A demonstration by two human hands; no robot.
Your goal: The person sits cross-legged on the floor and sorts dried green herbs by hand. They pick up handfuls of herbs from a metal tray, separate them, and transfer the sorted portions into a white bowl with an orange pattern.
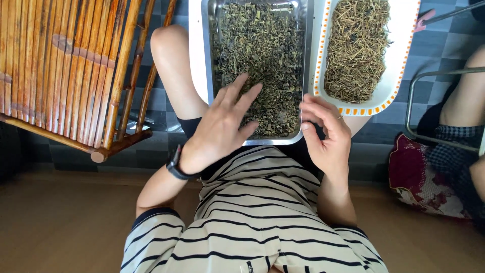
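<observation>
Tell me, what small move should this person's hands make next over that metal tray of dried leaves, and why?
Probably the left hand, spread flat on the dried leaves in the metal tray, should rake a little aside to bare a stem. The right hand waits at the tray's edge with fingertips pinched, and the white dish beside it holds only stems, so picked pieces seem to go there.
</observation>
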